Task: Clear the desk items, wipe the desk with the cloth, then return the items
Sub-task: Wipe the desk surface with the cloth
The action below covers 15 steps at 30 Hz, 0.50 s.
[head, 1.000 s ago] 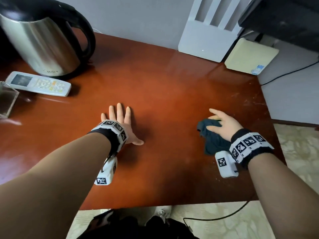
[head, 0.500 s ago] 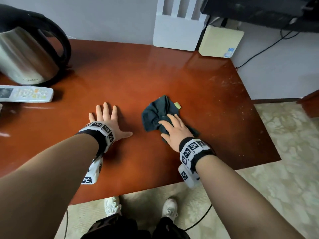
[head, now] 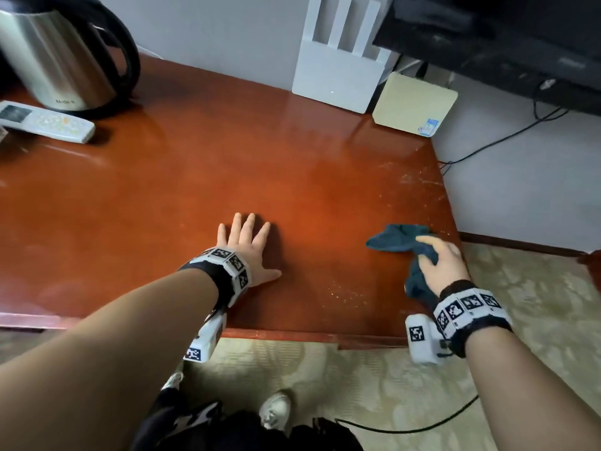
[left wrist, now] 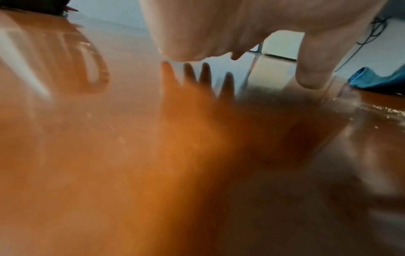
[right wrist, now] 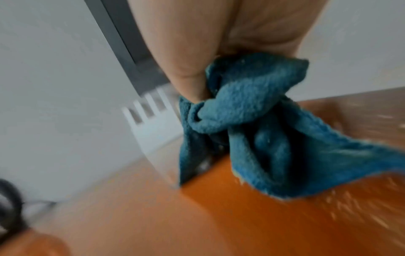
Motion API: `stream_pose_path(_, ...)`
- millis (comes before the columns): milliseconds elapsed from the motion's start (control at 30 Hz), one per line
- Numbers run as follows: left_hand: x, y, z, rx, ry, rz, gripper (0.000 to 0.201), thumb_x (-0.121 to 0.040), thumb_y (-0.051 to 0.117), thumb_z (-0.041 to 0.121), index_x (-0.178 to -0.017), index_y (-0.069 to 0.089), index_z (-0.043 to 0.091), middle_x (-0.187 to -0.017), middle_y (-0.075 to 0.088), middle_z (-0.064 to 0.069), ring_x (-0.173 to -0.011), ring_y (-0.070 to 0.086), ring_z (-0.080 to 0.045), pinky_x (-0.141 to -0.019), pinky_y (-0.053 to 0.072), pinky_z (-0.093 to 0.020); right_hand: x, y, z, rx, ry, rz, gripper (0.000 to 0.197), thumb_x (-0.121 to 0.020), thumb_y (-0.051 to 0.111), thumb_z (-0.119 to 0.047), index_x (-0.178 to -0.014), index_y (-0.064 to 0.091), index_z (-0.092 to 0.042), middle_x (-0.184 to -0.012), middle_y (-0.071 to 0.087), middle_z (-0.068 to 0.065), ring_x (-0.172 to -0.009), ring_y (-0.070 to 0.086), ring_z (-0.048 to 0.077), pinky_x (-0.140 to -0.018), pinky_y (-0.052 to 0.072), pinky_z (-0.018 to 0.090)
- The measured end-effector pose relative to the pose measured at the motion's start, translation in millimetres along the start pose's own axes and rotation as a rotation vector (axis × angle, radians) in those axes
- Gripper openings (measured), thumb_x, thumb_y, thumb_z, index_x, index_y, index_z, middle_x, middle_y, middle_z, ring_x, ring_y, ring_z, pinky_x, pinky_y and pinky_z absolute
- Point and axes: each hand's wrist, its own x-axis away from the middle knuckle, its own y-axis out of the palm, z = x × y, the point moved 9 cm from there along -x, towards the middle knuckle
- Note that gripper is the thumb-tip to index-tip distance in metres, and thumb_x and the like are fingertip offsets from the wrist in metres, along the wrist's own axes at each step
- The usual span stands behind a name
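A dark teal cloth [head: 401,242] lies bunched at the right edge of the glossy red-brown desk [head: 227,177]. My right hand [head: 439,262] grips it, thumb and fingers curled round a fold; the right wrist view shows the cloth [right wrist: 252,124] pinched under my thumb [right wrist: 188,72] and trailing on the desk [right wrist: 175,216]. My left hand [head: 248,245] lies flat on the desk near the front edge, fingers straight and spread. In the left wrist view the left hand [left wrist: 219,31] mirrors in the desk [left wrist: 109,155], with the cloth [left wrist: 377,81] at far right.
A steel kettle [head: 55,56] with a black handle and a white remote [head: 45,122] stand at the back left. A white router [head: 341,70] and a cream box [head: 413,105] sit at the back right under a dark screen [head: 504,40]. Cables run down the wall and across the floor.
My right hand has swept the cloth from the desk's middle back to the right edge, now gripping it rather than pressing on it. The left hand stayed flat in place.
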Motion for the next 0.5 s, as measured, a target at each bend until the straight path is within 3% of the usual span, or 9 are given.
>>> stream_pose_path(67,5.8,7.1,4.5,0.006,-0.049,0.009,0.098,-0.082,0.049,0.065,-0.149,-0.011,0.026,-0.156,-0.021,-0.004,-0.143,-0.023,-0.026,-0.118,-0.009,-0.048,0.0,-25.4,-28.7,-0.118,-0.147,0.090,0.038,-0.088,0.048,0.001,-0.123,0.057,-0.011,-0.138,0.041,0.014,-0.126,0.044,0.028,-0.101,0.027,0.020)
stream_pose_path(133,13.2,12.3,2.6,0.008,-0.115,0.021,0.097,-0.083,0.048,0.064,-0.150,-0.010,0.026,-0.157,-0.020,-0.004,-0.144,-0.021,-0.027,-0.118,-0.008,-0.048,8.9,-33.8,-63.7,-0.155,-0.323,0.078,0.039,-0.085,0.049,0.003,-0.119,0.059,-0.013,-0.136,0.041,0.010,-0.126,0.042,0.024,-0.102,0.025,0.019)
stream_pose_path(200,21.5,16.8,-4.7,0.041,-0.193,0.040,0.091,-0.086,0.046,0.060,-0.150,-0.008,0.026,-0.157,-0.018,-0.004,-0.144,-0.020,-0.026,-0.118,-0.007,-0.048,30.3,-14.6,-99.6,-0.063,-0.557,-0.110,0.046,-0.082,0.052,0.000,-0.124,0.056,-0.020,-0.138,0.041,0.007,-0.130,0.038,0.024,-0.109,0.026,0.029)
stream_pose_path(267,29.6,21.2,-15.2,0.088,-0.265,0.065,0.081,-0.090,0.043,0.054,-0.150,-0.005,0.026,-0.158,-0.016,-0.003,-0.145,-0.018,-0.025,-0.118,-0.006,-0.048,56.3,21.0,-119.7,0.111,-0.721,-0.325,0.053,-0.087,0.053,-0.013,-0.137,0.043,-0.029,-0.146,0.036,0.002,-0.139,0.024,0.023,-0.114,0.020,0.040)
stream_pose_path(400,39.1,32.9,-23.4,0.086,-0.282,0.075,0.070,-0.096,0.032,0.049,-0.150,-0.007,0.028,-0.157,-0.018,-0.002,-0.145,-0.017,-0.025,-0.118,-0.006,-0.046,62.3,84.7,-125.7,0.396,-0.722,-0.371,0.064,-0.093,0.041,-0.048,-0.147,0.008,-0.039,-0.159,0.001,-0.006,-0.146,-0.011,0.025,-0.116,0.001,0.047)
stream_pose_path(500,38.7,37.0,-23.0,0.053,-0.270,0.071,0.069,-0.096,0.027,0.052,-0.149,-0.010,0.029,-0.157,-0.020,-0.001,-0.145,-0.017,-0.025,-0.118,-0.006,-0.045,57.9,133.5,-112.8,0.486,-0.624,-0.481,0.064,-0.094,0.034,-0.053,-0.148,0.002,-0.038,-0.159,-0.008,-0.003,-0.145,-0.016,0.027,-0.117,-0.006,0.043)
